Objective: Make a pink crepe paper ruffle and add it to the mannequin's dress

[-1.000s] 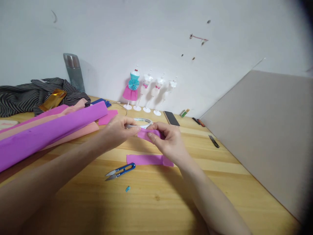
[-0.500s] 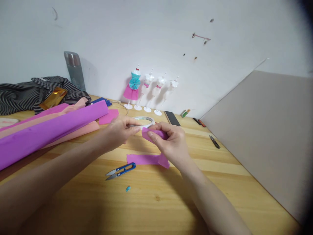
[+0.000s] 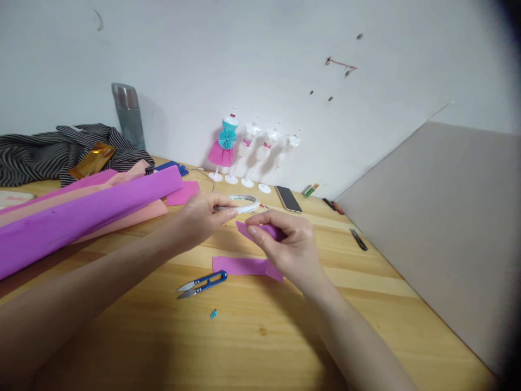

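My left hand (image 3: 207, 214) grips a roll of white tape (image 3: 249, 205) between thumb and fingers, held above the table. Beside it, my right hand (image 3: 288, 239) pinches a folded strip of purple crepe paper (image 3: 244, 230); part of the strip is hidden behind the fingers. Below, a second stretch of purple paper (image 3: 238, 265) lies on the wood, its right end bent over; whether it joins the held strip I cannot tell. Blue thread snips (image 3: 205, 282) lie just in front of it with blades apart. A tiny teal scrap (image 3: 214, 314) is nearer to me.
Rolls of purple and peach crepe paper (image 3: 101, 209) lie at the left, by a striped cloth (image 3: 36, 155) and a flask (image 3: 129, 119). Small white dress forms (image 3: 250, 152) stand at the wall, one dressed. A phone (image 3: 288, 199) and black snips (image 3: 359, 239) lie to the right.
My right hand has drawn slightly right and down, away from the tape, with the purple strip. The gap between my hands is wider. The whole view has shifted a little.
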Motion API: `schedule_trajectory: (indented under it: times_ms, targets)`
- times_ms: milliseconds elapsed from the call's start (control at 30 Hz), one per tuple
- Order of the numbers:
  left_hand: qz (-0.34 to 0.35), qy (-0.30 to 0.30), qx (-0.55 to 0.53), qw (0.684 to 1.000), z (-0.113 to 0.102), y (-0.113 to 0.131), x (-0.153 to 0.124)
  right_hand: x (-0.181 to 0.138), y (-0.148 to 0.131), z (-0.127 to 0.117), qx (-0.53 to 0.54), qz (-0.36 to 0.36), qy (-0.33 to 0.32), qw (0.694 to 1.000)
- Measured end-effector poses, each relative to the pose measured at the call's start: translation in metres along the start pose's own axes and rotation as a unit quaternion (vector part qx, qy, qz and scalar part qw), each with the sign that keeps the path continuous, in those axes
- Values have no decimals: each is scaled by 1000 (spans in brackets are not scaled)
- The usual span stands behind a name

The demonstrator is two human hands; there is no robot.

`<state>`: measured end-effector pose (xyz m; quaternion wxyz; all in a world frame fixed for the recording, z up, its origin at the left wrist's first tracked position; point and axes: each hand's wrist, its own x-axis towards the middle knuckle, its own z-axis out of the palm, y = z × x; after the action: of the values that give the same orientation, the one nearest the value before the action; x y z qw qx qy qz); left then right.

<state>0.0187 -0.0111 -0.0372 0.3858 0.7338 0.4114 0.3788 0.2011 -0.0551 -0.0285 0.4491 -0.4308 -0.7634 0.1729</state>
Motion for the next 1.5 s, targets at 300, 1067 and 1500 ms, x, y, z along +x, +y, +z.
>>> schedule_trajectory:
  times_ms: [300,1067,1500]
  targets:
    - [16,-5,-13,1000,-1,0,-2,7,8,-2,-7,30,47,998]
    - [68,34,68,995,8,2,-6,6,12,12,-46,23,91,995]
    - [96,63,142,983,14,7,-9,7,19,20,-31,37,108,993]
